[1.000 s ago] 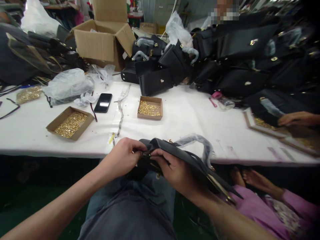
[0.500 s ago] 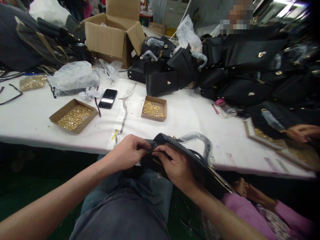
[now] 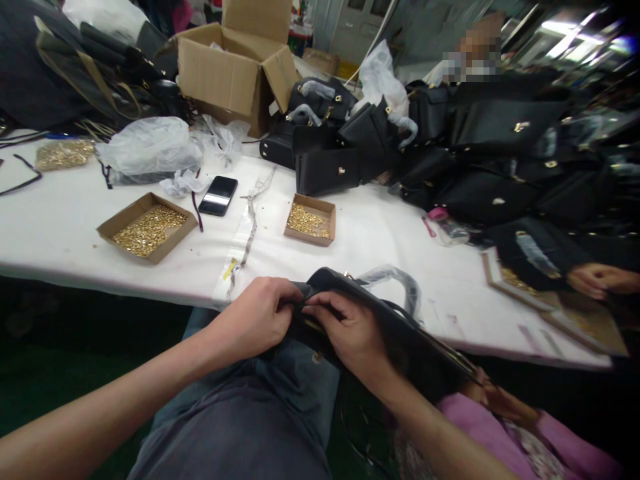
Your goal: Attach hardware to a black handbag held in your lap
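Note:
A black handbag (image 3: 400, 340) lies tilted over my lap, against the table's front edge. Clear plastic wraps its handle (image 3: 400, 280). My left hand (image 3: 265, 313) is closed at the bag's near left corner, thumb and fingers pinching the black material. Close beside it, my right hand (image 3: 350, 327) pinches the same edge of the bag, thumb and fingertips together. Whatever small part may sit between the fingertips is hidden. Beyond the hands stand two cardboard trays, a larger left tray (image 3: 175, 248) and a smaller right tray (image 3: 309, 237), both holding small gold metal pieces.
A phone (image 3: 219, 196) lies between the trays. Plastic bags (image 3: 150, 150), a cardboard box (image 3: 220, 77) and piled black handbags (image 3: 500, 180) line the back. At right, a co-worker's hands (image 3: 595, 279) are by more trays (image 3: 520, 287); another person's pink sleeve (image 3: 480, 427) is close at lower right.
Both hands stay at the bag's corner. My left hand has turned slightly, and its fingers are bent over the edge more. The view has shifted a little.

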The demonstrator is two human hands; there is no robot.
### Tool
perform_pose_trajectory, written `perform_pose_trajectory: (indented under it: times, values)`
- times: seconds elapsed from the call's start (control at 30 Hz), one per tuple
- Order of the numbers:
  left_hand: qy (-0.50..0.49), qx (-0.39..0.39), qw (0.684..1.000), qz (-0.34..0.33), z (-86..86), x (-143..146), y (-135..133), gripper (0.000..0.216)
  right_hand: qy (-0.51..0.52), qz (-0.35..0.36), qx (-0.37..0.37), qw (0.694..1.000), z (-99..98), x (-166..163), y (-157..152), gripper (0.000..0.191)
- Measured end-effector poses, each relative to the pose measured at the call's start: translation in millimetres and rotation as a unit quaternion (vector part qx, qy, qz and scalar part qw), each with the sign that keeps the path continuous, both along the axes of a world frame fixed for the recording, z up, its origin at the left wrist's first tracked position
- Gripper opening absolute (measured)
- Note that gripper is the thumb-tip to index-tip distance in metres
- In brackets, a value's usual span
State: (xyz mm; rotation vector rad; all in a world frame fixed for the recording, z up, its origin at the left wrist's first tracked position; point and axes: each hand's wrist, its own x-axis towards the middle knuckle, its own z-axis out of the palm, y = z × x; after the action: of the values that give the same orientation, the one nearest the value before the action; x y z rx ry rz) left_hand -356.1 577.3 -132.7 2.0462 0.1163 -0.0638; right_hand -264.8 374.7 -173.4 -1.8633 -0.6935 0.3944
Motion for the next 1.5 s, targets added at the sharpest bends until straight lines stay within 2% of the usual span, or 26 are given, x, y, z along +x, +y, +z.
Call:
perform_pose_trajectory:
  times: [0.1,0.23,0.4,0.63,0.73,0.9,1.03,1.13,1.33,1.5]
  values:
    - [-0.011,0.003,1.000,0.007,0.7,-1,1,0.032,0.027,-0.005,0.003,1.000,5.4,2,1,0.007]
    - [0.014,-0.036,0.999,0.022,-1.9,0,1,0.032,0.052,-0.012,-0.022,0.998,13.8,5,2,0.010]
    - [0.029,-0.053,0.997,0.045,-7.8,1,4,0.034,0.043,-0.018,-0.043,0.998,18.3,-2,4,0.013]
    - [0.044,-0.084,0.994,0.049,-13.9,-2,3,0.032,-0.066,-0.004,-0.068,0.995,19.7,-23,-7,0.014]
    - [0.039,-0.092,0.994,0.046,-14.2,-2,2,0.033,-0.119,0.014,-0.084,0.989,22.1,-30,-13,0.024]
    - [0.014,-0.074,0.996,0.043,-14.8,-3,-1,0.033,-0.219,0.012,-0.106,0.970,24.2,-35,-15,0.022]
    - [0.005,-0.075,0.996,0.044,-15.2,-6,-4,0.034,-0.283,0.052,-0.118,0.950,22.9,-35,-14,0.024]
    - [-0.005,-0.070,0.997,0.044,-14.7,-8,-6,0.033,-0.308,0.056,-0.121,0.942,20.7,-37,-10,0.025]
    - [-0.038,-0.045,0.996,0.074,-12.4,-16,-12,0.027,-0.296,0.001,-0.086,0.951,15.1,-42,-3,0.022]
    - [-0.055,-0.063,0.991,0.107,-10.5,-30,-22,0.025,-0.251,-0.024,-0.053,0.966,10.9,-37,-2,0.018]
